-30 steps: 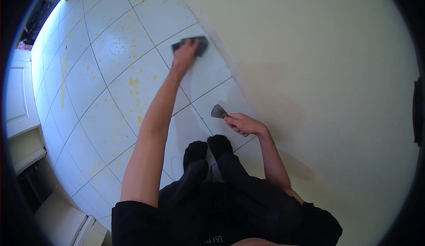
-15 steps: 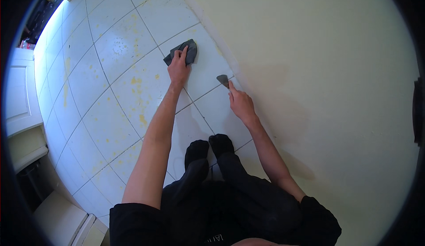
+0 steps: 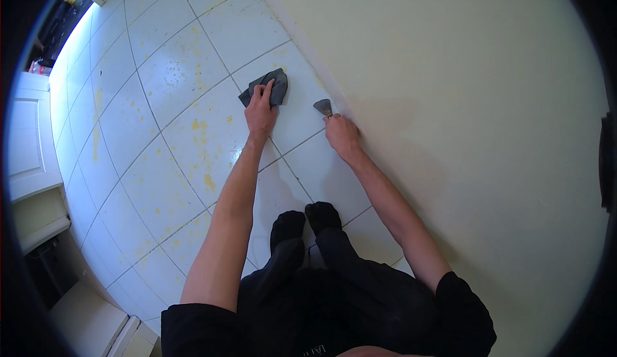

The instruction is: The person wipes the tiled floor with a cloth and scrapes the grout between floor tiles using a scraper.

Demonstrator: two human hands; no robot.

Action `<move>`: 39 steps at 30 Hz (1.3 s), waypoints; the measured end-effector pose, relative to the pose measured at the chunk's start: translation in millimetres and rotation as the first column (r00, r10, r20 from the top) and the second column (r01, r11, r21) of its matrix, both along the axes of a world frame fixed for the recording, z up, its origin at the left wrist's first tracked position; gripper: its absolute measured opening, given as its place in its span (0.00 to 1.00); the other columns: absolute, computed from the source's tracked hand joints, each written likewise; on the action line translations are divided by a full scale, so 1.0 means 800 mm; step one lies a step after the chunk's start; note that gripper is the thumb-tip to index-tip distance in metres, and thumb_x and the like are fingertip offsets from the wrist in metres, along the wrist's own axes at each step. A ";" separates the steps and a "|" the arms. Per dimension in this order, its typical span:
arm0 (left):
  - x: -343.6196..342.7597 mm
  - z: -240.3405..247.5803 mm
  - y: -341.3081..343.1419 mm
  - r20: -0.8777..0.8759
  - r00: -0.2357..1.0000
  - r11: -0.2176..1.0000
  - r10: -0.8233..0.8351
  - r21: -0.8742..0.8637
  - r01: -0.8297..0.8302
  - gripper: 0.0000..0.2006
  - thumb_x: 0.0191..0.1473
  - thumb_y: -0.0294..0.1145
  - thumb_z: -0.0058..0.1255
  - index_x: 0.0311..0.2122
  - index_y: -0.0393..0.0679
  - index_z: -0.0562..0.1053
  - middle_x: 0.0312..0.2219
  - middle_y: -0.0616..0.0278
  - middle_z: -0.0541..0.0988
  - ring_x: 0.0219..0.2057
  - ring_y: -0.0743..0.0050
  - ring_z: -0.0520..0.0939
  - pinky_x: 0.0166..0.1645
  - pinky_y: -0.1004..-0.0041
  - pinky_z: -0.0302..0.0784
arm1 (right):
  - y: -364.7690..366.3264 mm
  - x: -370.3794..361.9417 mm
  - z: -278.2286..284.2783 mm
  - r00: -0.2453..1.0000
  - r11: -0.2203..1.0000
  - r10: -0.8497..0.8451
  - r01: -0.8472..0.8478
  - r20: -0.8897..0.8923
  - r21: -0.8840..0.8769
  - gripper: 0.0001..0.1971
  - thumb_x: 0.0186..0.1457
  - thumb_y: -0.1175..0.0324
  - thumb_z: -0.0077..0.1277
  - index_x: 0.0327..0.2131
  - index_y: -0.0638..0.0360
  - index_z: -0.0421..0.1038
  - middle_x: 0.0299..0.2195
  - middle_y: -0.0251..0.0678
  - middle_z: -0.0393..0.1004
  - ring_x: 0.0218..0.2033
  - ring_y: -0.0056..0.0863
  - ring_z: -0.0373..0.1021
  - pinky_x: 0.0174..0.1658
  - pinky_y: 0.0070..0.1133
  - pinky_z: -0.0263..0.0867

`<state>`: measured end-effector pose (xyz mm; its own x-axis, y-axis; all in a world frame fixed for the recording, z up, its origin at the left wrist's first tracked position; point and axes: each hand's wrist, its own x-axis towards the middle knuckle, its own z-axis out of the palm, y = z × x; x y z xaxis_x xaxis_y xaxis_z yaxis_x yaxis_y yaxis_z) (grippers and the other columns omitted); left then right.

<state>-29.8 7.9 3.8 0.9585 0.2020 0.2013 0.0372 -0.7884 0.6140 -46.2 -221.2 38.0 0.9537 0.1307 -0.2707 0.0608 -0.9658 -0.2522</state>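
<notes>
My left hand (image 3: 260,114) grips a crumpled dark grey cloth (image 3: 277,89) and presses it on the white tiled floor (image 3: 292,61). To its right, my right hand (image 3: 342,133) is closed around the handle of a scraper (image 3: 323,107) with a flat grey blade. The blade points away from me, close to the foot of the wall; whether it touches the tile, I cannot tell. Yellow spots (image 3: 200,125) mark the tiles to the left of the cloth, and a few show near the wall's foot.
A plain cream wall (image 3: 463,138) rises along the right side. My feet in black socks (image 3: 287,228) stand on the tiles just below my hands. White cabinet doors (image 3: 32,135) line the left edge, with dark clutter (image 3: 61,26) beyond the far left corner.
The right hand has turned and moved slightly forward along the scraper, nearer the wall's foot. The left hand still holds the cloth on nearly the same tile. The view has shifted slightly.
</notes>
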 end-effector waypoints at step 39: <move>0.002 -0.001 0.005 -0.010 1.000 1.000 -0.018 -0.001 0.018 0.33 0.41 0.23 0.55 0.58 0.57 0.70 0.44 0.65 0.73 0.43 0.58 0.80 0.41 0.61 0.78 | 0.022 0.069 -0.015 0.850 0.958 -0.183 0.266 -0.494 0.104 0.23 0.65 0.54 0.40 0.44 0.68 0.74 0.46 0.60 0.74 0.51 0.56 0.70 0.55 0.43 0.66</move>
